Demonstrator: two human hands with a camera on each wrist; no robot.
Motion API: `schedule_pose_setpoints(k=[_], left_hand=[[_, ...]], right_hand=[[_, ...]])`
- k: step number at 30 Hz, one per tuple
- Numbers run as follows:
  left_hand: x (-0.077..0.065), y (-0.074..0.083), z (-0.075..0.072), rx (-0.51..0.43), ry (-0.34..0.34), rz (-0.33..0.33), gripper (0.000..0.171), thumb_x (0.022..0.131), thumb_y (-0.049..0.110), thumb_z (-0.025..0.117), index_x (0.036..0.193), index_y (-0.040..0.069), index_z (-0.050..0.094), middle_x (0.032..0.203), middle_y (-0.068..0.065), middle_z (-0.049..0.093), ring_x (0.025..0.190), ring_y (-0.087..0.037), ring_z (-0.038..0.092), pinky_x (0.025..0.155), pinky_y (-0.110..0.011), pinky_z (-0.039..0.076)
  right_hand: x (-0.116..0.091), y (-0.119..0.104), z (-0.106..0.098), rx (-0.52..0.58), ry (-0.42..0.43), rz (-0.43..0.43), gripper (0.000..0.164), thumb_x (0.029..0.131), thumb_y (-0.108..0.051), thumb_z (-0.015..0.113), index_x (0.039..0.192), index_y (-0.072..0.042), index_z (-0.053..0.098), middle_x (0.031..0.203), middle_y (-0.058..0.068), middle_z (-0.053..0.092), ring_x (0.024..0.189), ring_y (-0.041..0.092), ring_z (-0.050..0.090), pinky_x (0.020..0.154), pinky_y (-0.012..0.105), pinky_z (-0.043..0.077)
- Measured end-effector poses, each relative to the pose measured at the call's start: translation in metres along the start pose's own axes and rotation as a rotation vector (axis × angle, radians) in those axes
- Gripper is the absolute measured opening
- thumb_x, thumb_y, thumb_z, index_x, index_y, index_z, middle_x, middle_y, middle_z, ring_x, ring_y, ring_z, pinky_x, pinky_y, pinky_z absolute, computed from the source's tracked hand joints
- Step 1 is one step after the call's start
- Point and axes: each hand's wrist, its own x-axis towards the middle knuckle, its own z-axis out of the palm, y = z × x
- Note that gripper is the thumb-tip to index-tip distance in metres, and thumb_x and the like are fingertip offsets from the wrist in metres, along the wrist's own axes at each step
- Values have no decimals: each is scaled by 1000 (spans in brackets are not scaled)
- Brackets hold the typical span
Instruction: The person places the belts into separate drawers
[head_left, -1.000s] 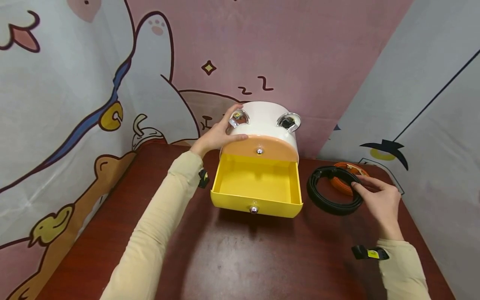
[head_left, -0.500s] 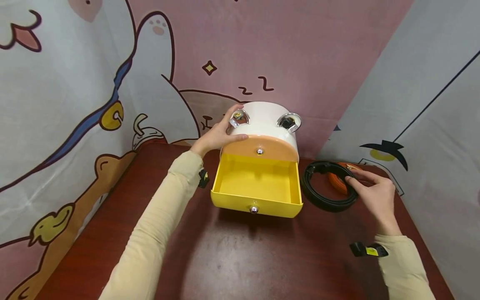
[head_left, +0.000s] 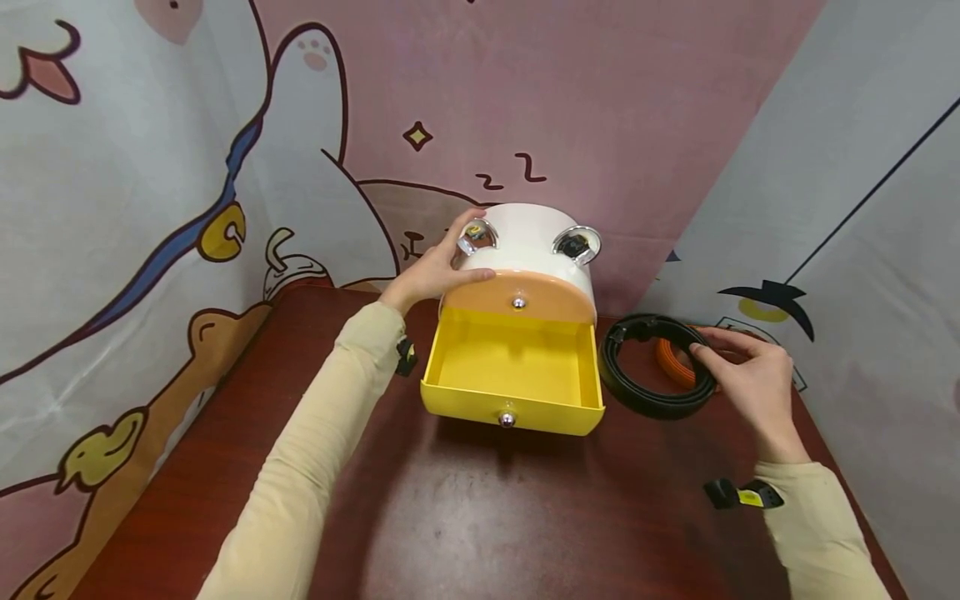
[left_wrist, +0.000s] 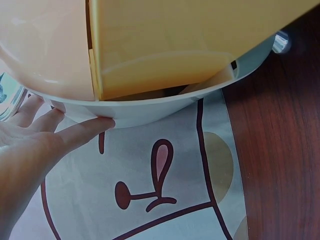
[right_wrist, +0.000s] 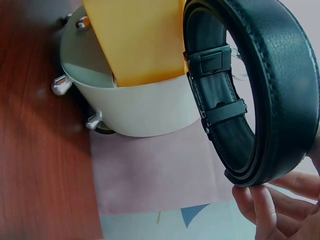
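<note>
A white drawer unit (head_left: pixel 532 229) with silver eye-like knobs stands against the backdrop. Its lower yellow drawer (head_left: pixel 465 406) is pulled out and holds nothing; the peach upper drawer (head_left: pixel 551 293) is closed. My left hand (head_left: pixel 435 271) rests spread against the unit's left side, thumb along the top front edge. In the left wrist view its extended fingers (left_wrist: pixel 85 132) touch the white side. My right hand (head_left: pixel 753 379) pinches a coiled black leather belt (head_left: pixel 645 404) by its right side, right of the drawer. The belt's buckle (right_wrist: pixel 210 62) shows inside the coil.
Behind the black belt lies an orange coiled belt (head_left: pixel 666 360), partly hidden by it. The brown wooden table (head_left: pixel 480 517) reaches the printed cloth backdrop (head_left: pixel 600 100) at the back and sides. The open drawer juts forward over the table.
My right hand has carried the black belt a little left and slightly up in the head view, closer to the drawer. The left hand and the drawer unit have stayed put.
</note>
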Motion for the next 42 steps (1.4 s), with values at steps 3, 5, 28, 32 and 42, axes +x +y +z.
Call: schedule_pose_setpoints(k=[3,5,28,32,42], left_hand=[[0,-2,0,-2,4,3,93,85,40,74,148,52,7,158,-6,20,129,-38,41,101,-56,36],[0,-3,0,3,6,4,93,84,42,75,147,55,7,157,-6,21,128,-37,42,101,-55,37],[-1,-3,-2,1,2,36,91,83,45,74,142,62,8,155,-12,24,122,-37,47,98,-55,39],[-1,-2,-2,5,-1,22,91,83,44,74,143,61,8,156,-12,24,121,-36,47,98,-55,39],[1,-2,-2,-1,-8,10,95,85,38,75,149,51,6,157,-7,20,126,-38,43,101,-57,35]], right_hand=[[3,-3,-1,-25,-11,-31,33,86,-22,75,112,-2,72,81,-32,60,69,-12,60,54,12,46],[4,-5,-3,-43,-19,-49,33,86,-22,75,112,-2,72,81,-32,59,69,-14,59,58,10,45],[9,-35,29,3,-116,-144,30,88,-19,72,111,-1,72,91,-2,70,70,-7,62,59,13,47],[8,-40,38,24,-146,-125,31,88,-20,72,112,-1,71,95,10,71,72,-6,63,58,15,49],[5,-51,56,60,-194,-152,28,87,-18,73,110,-1,72,97,17,71,74,-7,62,60,15,49]])
